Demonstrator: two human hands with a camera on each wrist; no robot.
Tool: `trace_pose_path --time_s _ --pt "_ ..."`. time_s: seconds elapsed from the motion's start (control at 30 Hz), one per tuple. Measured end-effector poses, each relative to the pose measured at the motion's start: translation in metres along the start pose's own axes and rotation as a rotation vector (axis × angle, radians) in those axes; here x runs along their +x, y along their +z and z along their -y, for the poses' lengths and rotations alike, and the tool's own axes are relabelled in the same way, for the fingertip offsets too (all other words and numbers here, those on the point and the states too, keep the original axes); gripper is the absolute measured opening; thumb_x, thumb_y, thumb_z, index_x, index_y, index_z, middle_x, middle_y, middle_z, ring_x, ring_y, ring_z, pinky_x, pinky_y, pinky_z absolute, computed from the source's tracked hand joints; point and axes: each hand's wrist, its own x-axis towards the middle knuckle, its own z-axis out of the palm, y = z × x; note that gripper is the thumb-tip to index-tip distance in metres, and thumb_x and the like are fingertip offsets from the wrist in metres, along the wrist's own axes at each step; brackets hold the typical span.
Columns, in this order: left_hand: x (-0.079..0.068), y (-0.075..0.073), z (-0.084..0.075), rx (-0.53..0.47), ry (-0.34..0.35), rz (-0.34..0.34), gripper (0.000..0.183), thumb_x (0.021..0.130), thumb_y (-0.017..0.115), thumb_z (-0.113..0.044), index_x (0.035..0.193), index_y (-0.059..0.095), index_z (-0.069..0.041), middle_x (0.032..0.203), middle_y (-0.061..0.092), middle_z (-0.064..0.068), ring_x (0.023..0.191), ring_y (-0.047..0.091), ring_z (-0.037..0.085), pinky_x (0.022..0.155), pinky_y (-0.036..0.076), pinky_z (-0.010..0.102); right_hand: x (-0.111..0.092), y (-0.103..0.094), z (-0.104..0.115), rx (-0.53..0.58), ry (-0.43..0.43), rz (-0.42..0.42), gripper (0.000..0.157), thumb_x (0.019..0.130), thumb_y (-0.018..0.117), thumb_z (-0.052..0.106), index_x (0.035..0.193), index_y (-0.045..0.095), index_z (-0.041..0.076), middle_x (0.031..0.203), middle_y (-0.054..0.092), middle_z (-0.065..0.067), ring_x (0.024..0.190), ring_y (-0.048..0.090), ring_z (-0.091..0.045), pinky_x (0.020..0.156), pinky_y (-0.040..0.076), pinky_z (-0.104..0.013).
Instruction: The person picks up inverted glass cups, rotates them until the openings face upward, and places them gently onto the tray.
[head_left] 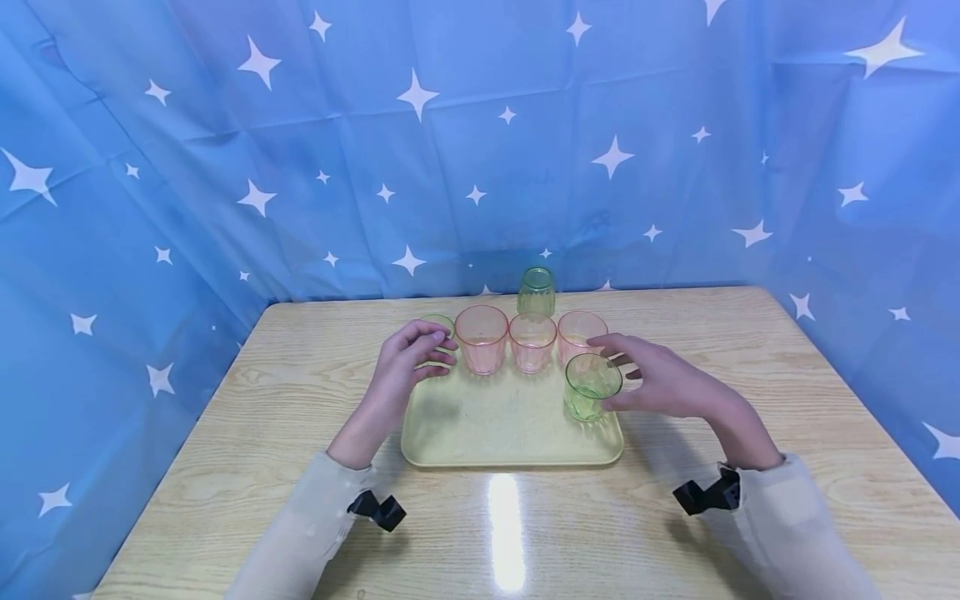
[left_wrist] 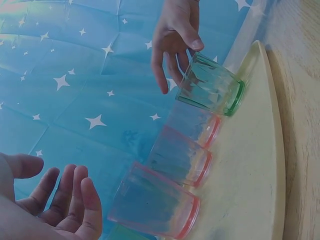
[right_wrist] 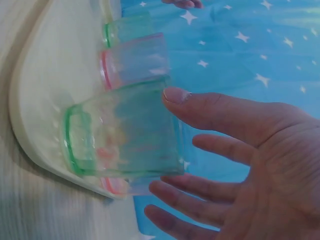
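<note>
A clear green glass stands at the tray's front right. My right hand is beside it, fingers spread, with the thumb at its rim in the right wrist view; firm contact cannot be told. Three pink glasses, at left, middle and right, stand in a row along the back of the pale yellow tray. My left hand hovers at the row's left end, fingers loosely bent and holding nothing. Another green glass is partly hidden behind it.
Behind the row, a green glass stands upside down. The tray lies on a light wooden table. A blue curtain with white stars hangs behind and at both sides.
</note>
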Motion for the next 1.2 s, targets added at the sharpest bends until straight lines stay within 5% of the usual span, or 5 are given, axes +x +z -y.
trace_pose_path --time_s 0.47,0.87,1.2 --pt "-0.003 -0.007 0.000 0.027 -0.003 -0.026 0.032 0.105 0.056 -0.020 0.125 0.059 0.005 0.102 0.073 0.005 0.095 0.072 0.029 0.088 0.063 0.039 -0.003 -0.008 -0.007 0.051 0.020 0.009 0.081 0.084 0.087 0.022 0.151 0.044 0.005 0.149 0.052 -0.025 0.129 0.058 -0.046 0.103 0.053 -0.062" --pt "-0.016 -0.033 0.010 0.075 -0.041 -0.052 0.030 0.106 0.054 -0.019 0.124 0.058 0.005 0.100 0.071 0.001 0.087 0.072 0.019 0.080 0.062 0.030 -0.007 -0.015 -0.006 0.038 0.042 -0.074 0.057 0.101 0.067 0.023 0.150 0.047 0.003 0.147 0.054 -0.026 0.128 0.060 -0.047 0.103 0.054 -0.060" --pt "-0.027 -0.057 0.025 0.165 -0.096 -0.100 0.032 0.105 0.055 -0.018 0.125 0.058 0.007 0.100 0.071 0.002 0.088 0.072 0.020 0.085 0.064 0.036 0.003 -0.016 0.002 0.025 0.043 -0.150 0.048 0.104 0.061 0.025 0.147 0.051 0.007 0.148 0.055 -0.019 0.129 0.060 -0.042 0.103 0.054 -0.060"
